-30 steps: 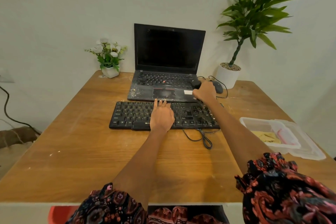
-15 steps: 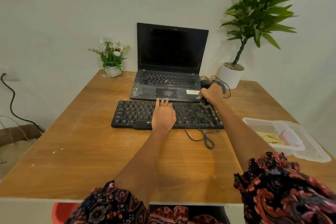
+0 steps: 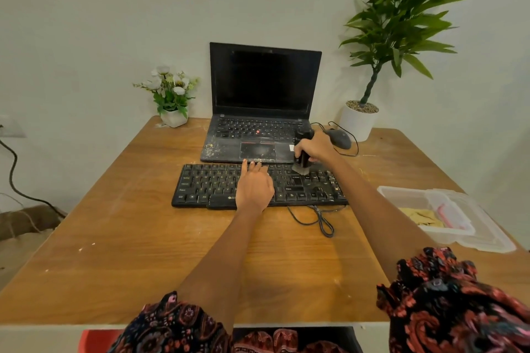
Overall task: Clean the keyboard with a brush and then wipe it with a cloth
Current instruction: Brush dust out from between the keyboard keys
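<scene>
Keyboard (image 3: pixel 218 185), black, lies on desk (image 3: pixel 114 238) just in front of open laptop (image 3: pixel 262 112). Left hand (image 3: pixel 253 185) flat on its middle keys, fingers extended, covering them. Right hand (image 3: pixel 317 149) closed around upright brush (image 3: pixel 302 157); bristles touch upper right keys. Brush handle mostly hidden.

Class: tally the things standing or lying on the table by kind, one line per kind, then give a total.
Keyboards: 1 (keyboard)
Laptops: 1 (laptop)
Mice: 1 (mouse)
Potted plants: 2 (flower pot, tall plant)
Plastic containers: 1 (container)
Brushes: 1 (brush), in right hand
Total: 7
</scene>
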